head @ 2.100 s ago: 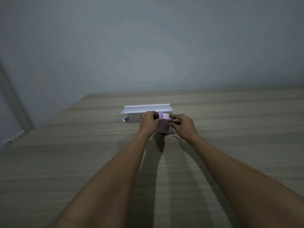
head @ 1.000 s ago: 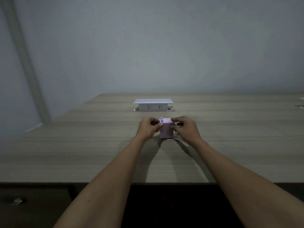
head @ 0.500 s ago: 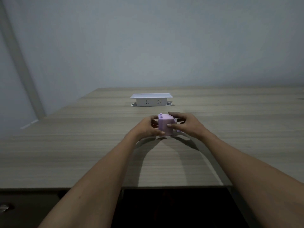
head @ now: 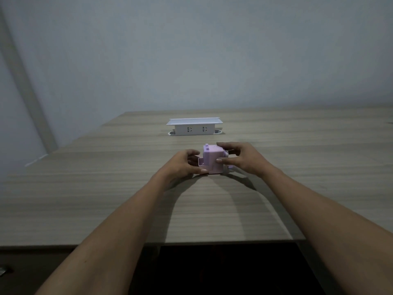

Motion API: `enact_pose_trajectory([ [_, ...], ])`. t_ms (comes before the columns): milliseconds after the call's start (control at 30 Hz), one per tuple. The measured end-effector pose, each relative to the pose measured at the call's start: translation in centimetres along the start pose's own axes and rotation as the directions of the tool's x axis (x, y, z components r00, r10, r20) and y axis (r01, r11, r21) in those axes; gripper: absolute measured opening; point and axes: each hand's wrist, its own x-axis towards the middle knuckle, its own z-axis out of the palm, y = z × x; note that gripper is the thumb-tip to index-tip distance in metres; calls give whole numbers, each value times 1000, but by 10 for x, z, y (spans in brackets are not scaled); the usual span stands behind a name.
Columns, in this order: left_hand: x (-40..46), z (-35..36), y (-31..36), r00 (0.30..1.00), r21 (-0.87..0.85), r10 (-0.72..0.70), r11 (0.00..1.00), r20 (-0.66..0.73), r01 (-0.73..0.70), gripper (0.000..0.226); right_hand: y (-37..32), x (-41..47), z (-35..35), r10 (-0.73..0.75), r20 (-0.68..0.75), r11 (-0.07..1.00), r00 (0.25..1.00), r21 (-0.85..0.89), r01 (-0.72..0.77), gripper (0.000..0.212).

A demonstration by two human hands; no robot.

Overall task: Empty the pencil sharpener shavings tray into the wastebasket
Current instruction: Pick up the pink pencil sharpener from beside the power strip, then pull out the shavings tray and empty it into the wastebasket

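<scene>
Right at the middle of the wooden desk (head: 106, 188) stands the pink pencil sharpener (head: 213, 159), a small boxy body with a knob on top, resting on the desktop between both hands. From its lower left side the shavings tray (head: 200, 163) pokes out part way, its open rim just visible. The left hand (head: 182, 165) curls around that end, thumb low along the front of the tray and fingers behind it, closed on the tray. The right hand (head: 240, 158) grips the sharpener body, thumb pressed on its front face and fingers wrapped over the top and far side. What seems to be a crank sticks out on the right under that palm, too hidden to tell clearly. Beyond the hands, well apart, a white pop-up socket box (head: 194, 127) stands raised from the desktop, two outlets facing the camera. Behind it rises a plain grey wall (head: 191, 50). Nothing lies between the hands and the near desk edge.
</scene>
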Motion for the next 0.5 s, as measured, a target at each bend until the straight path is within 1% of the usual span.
enact_pose_trajectory([
  [67, -4, -12, -4, 999, 29, -17, 999, -27, 18, 83, -1, 0, -1, 15, 4, 1000, 1000, -15, -15, 65],
  [133, -8, -27, -8, 998, 56, -31, 998, -51, 34, 84, -1, 0, -2, 26, 9, 999, 1000, -19, -26, 66],
  [233, -17, -47, -12, 995, 54, -54, 997, -86, 58, 81, -1, -1, 1, 16, 4, 999, 1000, -37, -16, 65],
  [367, -27, -64, -9, 992, 41, -42, 998, -122, 48, 75, -3, -1, 4, 13, -5, 997, 1000, -82, -13, 65],
  [500, -34, -71, 2, 989, 36, -13, 999, -146, 18, 72, -11, -3, 2, 31, -8, 986, 999, -164, -32, 76],
])
